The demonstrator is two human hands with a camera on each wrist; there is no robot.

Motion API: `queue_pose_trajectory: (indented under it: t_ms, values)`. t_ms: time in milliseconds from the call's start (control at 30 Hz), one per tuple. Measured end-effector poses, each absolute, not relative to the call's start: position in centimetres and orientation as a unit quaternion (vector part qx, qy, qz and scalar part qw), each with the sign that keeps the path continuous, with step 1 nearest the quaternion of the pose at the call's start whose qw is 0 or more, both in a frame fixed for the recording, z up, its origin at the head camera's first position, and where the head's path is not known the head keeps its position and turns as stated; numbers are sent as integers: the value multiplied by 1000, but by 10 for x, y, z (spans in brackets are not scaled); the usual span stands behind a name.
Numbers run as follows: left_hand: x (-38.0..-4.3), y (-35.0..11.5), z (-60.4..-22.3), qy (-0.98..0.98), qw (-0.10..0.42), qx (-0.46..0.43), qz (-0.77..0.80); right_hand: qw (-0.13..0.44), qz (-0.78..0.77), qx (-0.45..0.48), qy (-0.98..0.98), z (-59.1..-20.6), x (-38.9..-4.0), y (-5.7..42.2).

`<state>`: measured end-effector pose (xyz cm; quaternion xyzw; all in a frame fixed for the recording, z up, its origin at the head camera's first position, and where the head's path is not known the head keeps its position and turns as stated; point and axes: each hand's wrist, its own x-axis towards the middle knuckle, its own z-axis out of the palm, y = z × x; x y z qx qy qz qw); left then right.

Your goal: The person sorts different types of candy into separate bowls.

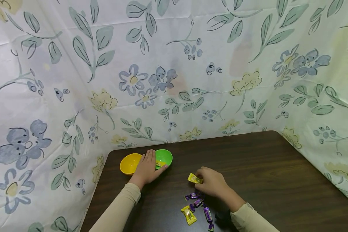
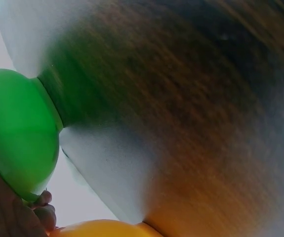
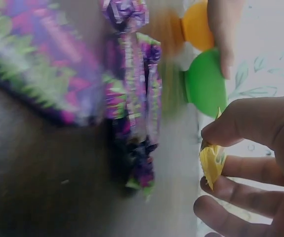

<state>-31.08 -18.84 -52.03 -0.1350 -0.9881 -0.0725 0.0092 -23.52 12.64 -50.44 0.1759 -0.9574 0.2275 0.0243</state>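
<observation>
My right hand point(image 1: 213, 182) pinches a yellow-wrapped candy point(image 1: 193, 178) between thumb and fingers, just above the table. The right wrist view shows that candy point(image 3: 212, 165) at the fingertips. My left hand point(image 1: 147, 169) lies across the gap between a green bowl point(image 1: 169, 157) and a yellow bowl point(image 1: 128, 165), fingers straight and thumb along the green bowl's near rim. Inside the green bowl, a yellow-wrapped candy point(image 1: 160, 163) shows, partly hidden by the thumb. Several purple-wrapped candies point(image 1: 207, 214) and another yellow-wrapped candy point(image 1: 189, 215) lie below my right hand.
Everything stands on a dark wood-grain table point(image 1: 264, 174). A white cloth point(image 1: 174, 71) with flowers and leaves hangs behind it and along its sides. A dark object point(image 1: 224, 219), hard to make out, is beside my right wrist.
</observation>
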Motion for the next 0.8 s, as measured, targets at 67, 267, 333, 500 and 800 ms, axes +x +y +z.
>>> queue_pose_trajectory:
  t_ms: [67,267,333,500,800]
  values:
    - [-310,-188,-520,-988,9,-135,-72,28,227,177,-957,-502,-239,124]
    - [-310,-188,-518,-989,5,-132,-71,37,235,180,-954,-496,-250,115]
    - [-309,-188,-517,-989,3,-131,-71,37,237,181,-954,-495,-253,112]
    - [-309,-187,-516,-989,4,-131,-66,40,247,178,-952,-494,-264,100]
    - [-310,-188,-519,-989,12,-133,-67,54,269,172,-946,-493,-285,72]
